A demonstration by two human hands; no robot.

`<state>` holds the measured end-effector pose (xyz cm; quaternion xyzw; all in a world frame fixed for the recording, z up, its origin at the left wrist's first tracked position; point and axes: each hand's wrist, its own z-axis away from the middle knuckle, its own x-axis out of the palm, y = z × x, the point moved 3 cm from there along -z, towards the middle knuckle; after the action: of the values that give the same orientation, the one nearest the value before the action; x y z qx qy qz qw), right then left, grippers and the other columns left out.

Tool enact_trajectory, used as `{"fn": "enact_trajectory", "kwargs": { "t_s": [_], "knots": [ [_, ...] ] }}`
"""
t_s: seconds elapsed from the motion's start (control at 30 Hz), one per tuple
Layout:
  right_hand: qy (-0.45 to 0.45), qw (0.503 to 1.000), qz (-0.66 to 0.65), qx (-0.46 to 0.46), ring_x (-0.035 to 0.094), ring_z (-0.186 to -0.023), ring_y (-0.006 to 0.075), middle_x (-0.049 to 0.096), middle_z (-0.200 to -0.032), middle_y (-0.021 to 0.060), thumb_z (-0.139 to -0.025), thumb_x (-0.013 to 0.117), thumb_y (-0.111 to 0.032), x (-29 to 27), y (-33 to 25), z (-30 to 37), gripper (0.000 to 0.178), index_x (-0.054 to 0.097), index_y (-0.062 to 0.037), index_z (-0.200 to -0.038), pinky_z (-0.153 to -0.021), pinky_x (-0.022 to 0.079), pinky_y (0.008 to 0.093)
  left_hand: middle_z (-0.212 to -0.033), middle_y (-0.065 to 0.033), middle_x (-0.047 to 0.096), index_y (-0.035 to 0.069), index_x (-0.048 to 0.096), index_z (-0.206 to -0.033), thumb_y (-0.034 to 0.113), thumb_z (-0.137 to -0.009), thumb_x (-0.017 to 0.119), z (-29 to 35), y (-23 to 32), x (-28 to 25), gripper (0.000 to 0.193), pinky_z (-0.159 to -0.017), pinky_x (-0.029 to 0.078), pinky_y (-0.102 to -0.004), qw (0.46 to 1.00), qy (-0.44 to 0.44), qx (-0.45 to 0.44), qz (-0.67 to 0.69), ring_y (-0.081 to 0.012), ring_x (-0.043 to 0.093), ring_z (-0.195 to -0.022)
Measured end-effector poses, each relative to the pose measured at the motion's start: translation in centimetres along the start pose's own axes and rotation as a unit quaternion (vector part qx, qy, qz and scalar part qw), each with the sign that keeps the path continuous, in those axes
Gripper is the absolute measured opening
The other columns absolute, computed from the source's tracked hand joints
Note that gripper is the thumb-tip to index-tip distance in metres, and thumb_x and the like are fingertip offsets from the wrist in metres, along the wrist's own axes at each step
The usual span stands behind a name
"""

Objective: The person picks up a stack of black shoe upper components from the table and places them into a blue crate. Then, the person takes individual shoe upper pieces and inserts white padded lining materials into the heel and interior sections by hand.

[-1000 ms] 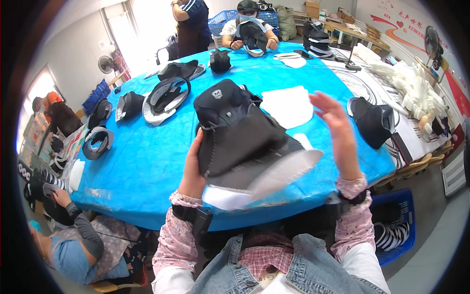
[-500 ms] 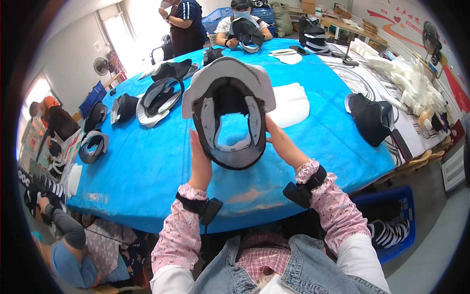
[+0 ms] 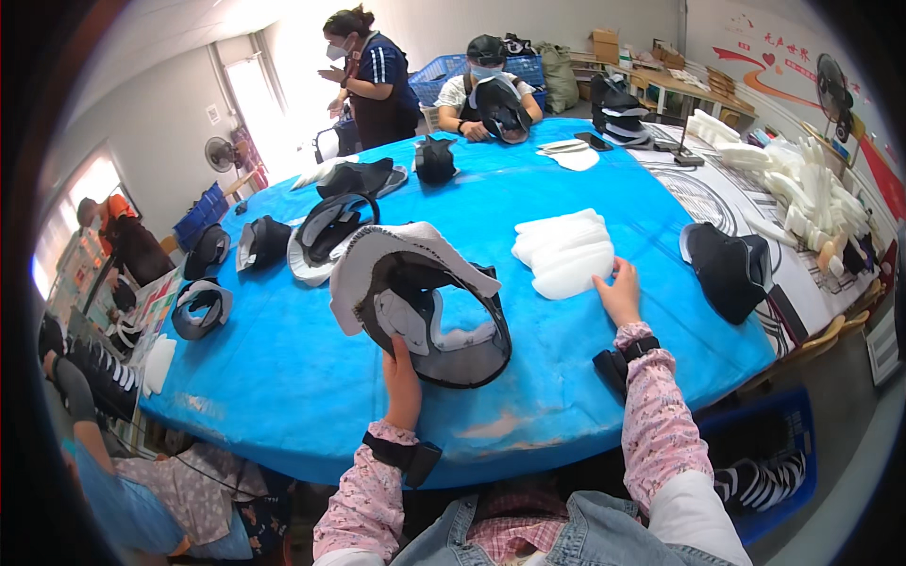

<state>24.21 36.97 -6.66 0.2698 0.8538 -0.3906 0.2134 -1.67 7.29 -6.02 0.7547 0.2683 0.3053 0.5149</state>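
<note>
My left hand (image 3: pixel 402 387) grips the lower left side of an unfinished black-and-grey cap (image 3: pixel 425 363), held up over the table. The cap is tilted, its pale brim pointing up and left, and its inside and lining show. My right hand (image 3: pixel 620 292) has let go of the cap. Its fingers are apart, the tips at the right edge of a fanned stack of white brim-shaped pieces (image 3: pixel 566 253) lying on the blue tabletop. Whether those fingers touch or pinch a piece is not clear.
More dark caps (image 3: pixel 264 242) lie at the left of the blue-covered table (image 3: pixel 453 436); another cap (image 3: pixel 725 269) sits at the right. Opposite, a seated person (image 3: pixel 491 94) handles a cap. White pieces (image 3: pixel 802 189) heap up at far right. A blue crate (image 3: pixel 800 443) stands below the table edge.
The cap, held by both hands before, is now in my left hand alone, lower and turned to the left. My right hand has moved right to the white pieces.
</note>
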Motion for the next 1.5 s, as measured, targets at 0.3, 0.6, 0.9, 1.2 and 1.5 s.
{"fn": "enact_trajectory", "kwargs": {
  "t_s": [0.3, 0.6, 0.9, 1.2, 1.5],
  "knots": [
    [-0.094, 0.941, -0.311, 0.096, 0.045, -0.060, 0.0050, 0.053, -0.067, -0.0030, -0.079, 0.065, -0.019, -0.6, 0.6, -0.3, 0.029, 0.060, 0.0029, -0.098, -0.054, 0.039, 0.0212, -0.117, -0.0100, 0.049, -0.005, 0.042, -0.122, 0.036, -0.095, 0.038, -0.4, -0.6, -0.9, 0.050, -0.091, 0.034, -0.0261, 1.000, 0.030, 0.009, 0.004, -0.0154, 0.045, -0.105],
    [-0.097, 0.889, -0.420, 0.158, 0.058, -0.059, 0.0081, 0.066, -0.080, 0.0070, -0.089, 0.051, -0.032, -2.4, -0.3, -0.1, 0.029, 0.059, -0.0038, -0.084, -0.045, 0.039, 0.0180, -0.101, -0.0102, 0.058, -0.005, 0.050, -0.112, 0.032, -0.094, 0.041, -1.2, -0.2, -0.5, 0.041, -0.081, 0.040, -0.0271, 0.992, 0.044, 0.083, -0.085, -0.0151, 0.051, -0.092],
    [-0.181, 0.887, -0.363, 0.221, 0.063, -0.071, 0.0154, 0.064, -0.083, 0.0100, -0.084, 0.061, -0.023, -8.4, -1.4, 6.6, 0.025, 0.054, -0.0006, -0.093, -0.053, 0.050, 0.0246, -0.100, -0.0135, 0.059, -0.008, 0.051, -0.109, 0.038, -0.093, 0.040, -0.8, -1.1, -1.3, 0.049, -0.081, 0.040, -0.0293, 0.988, 0.026, 0.071, -0.137, -0.0196, 0.052, -0.091],
    [-0.111, 0.947, -0.298, 0.035, 0.055, -0.058, 0.0110, 0.060, -0.070, 0.0073, -0.084, 0.055, -0.008, -9.2, -1.1, 10.3, 0.035, 0.043, 0.0017, -0.115, -0.053, 0.045, 0.0241, -0.093, -0.0175, 0.059, -0.007, 0.052, -0.105, 0.037, -0.094, 0.039, 1.7, -0.3, -1.9, 0.047, -0.077, 0.041, -0.0322, 0.976, -0.012, 0.102, -0.190, -0.0233, 0.053, -0.083],
    [-0.124, 0.939, -0.320, 0.035, 0.059, -0.062, 0.0117, 0.062, -0.072, 0.0083, -0.085, 0.054, -0.013, -8.8, -2.4, 8.9, 0.029, 0.048, 0.0018, -0.109, -0.055, 0.046, 0.0240, -0.094, -0.0197, 0.061, -0.006, 0.055, -0.102, 0.044, -0.092, 0.039, -1.0, -1.3, -3.3, 0.053, -0.079, 0.040, -0.0351, 0.974, 0.007, 0.081, -0.210, -0.0334, 0.056, -0.089]
  ]
}}
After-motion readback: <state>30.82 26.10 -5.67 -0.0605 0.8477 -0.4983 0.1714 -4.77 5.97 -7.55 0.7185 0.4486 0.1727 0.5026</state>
